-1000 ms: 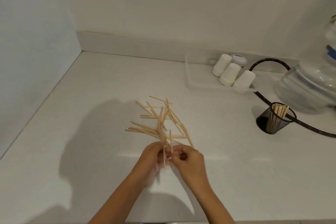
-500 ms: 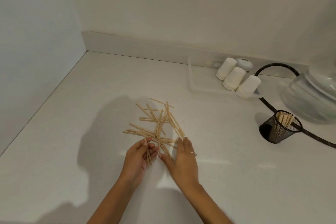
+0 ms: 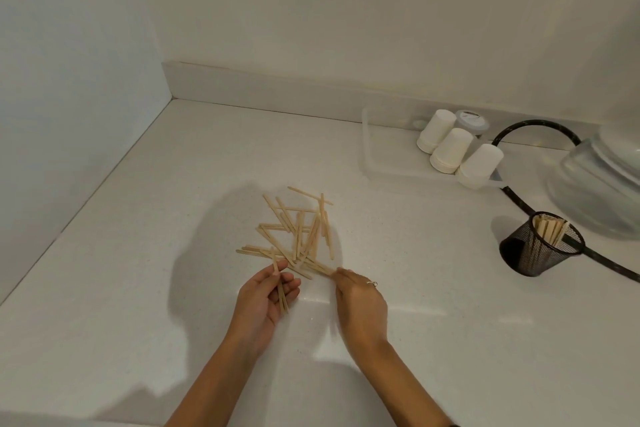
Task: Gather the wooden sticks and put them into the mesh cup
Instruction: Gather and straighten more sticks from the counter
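A loose pile of pale wooden sticks (image 3: 300, 232) lies on the white counter (image 3: 138, 270), just beyond my hands. My left hand (image 3: 265, 298) holds a few sticks between thumb and fingers, palm turned up. My right hand (image 3: 360, 302) reaches to the pile's near right edge and pinches the end of a stick there. The black mesh cup (image 3: 533, 248) stands at the right, tilted toward me, with several sticks inside it.
A clear plastic tray (image 3: 381, 163) at the back holds three upturned white paper cups (image 3: 450, 151). A black hose (image 3: 519, 204) curves past the mesh cup. A large clear water bottle (image 3: 599, 191) lies at the far right. Walls close off the left and back.
My hands have parted. The left now holds a few sticks palm-up. The right slid to the pile's right edge and took a stick's end.
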